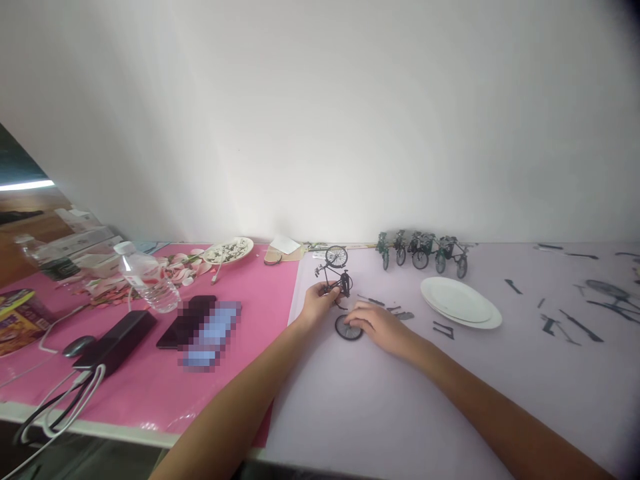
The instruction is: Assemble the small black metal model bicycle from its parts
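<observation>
My left hand (pixel 320 301) is closed around a small black model bicycle (pixel 332 279), tilted up on end with one wheel (pixel 337 256) at the top. Beside it, my right hand (pixel 373 321) has its fingers curled over the rim of a loose model bicycle wheel (pixel 349 328), which lies at or just above the pale tabletop. The fingertips partly cover that wheel, so the exact hold is hard to see. Small dark parts (pixel 400 313) lie just beyond my right hand, and a pair of thin black pieces (pixel 443 330) is to its right.
Several green-and-black model bicycles (pixel 423 250) stand along the wall. White plates (pixel 460 301) sit right of centre, with dark parts (pixel 570 327) farther right. On the pink surface (pixel 260 313) are a water bottle (pixel 147 277), phones (pixel 213 333), a black power strip (pixel 117 340) and cables.
</observation>
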`<move>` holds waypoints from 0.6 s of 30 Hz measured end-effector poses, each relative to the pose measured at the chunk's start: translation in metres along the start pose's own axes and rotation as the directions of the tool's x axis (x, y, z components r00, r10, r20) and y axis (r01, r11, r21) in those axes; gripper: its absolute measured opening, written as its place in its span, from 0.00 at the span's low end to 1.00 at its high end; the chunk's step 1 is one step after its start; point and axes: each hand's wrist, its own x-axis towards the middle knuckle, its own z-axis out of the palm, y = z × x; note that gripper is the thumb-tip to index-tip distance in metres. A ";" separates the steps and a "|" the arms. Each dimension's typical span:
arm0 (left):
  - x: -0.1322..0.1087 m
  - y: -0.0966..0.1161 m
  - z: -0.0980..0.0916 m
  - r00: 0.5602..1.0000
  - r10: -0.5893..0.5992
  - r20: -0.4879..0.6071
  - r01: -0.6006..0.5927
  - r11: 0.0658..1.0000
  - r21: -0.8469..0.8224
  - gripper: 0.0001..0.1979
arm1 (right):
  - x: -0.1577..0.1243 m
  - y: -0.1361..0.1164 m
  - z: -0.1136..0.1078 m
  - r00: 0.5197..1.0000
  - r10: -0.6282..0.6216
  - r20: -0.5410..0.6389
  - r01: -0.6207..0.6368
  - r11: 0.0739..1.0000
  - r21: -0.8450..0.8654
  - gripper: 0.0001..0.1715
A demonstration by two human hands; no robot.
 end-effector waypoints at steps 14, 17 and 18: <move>0.005 -0.005 -0.005 1.000 -0.009 0.010 0.008 0.998 0.069 0.20 | -0.001 -0.008 -0.005 0.990 0.131 -0.060 -0.136 0.988 -0.077 0.18; 0.005 -0.005 -0.005 1.000 -0.009 0.010 0.008 0.997 0.079 0.22 | -0.002 -0.009 -0.005 0.986 0.163 -0.046 -0.167 0.980 -0.106 0.19; 0.004 -0.005 -0.005 1.000 -0.011 0.010 0.010 0.997 0.082 0.22 | -0.002 -0.009 -0.005 0.985 0.169 -0.038 -0.172 0.979 -0.108 0.19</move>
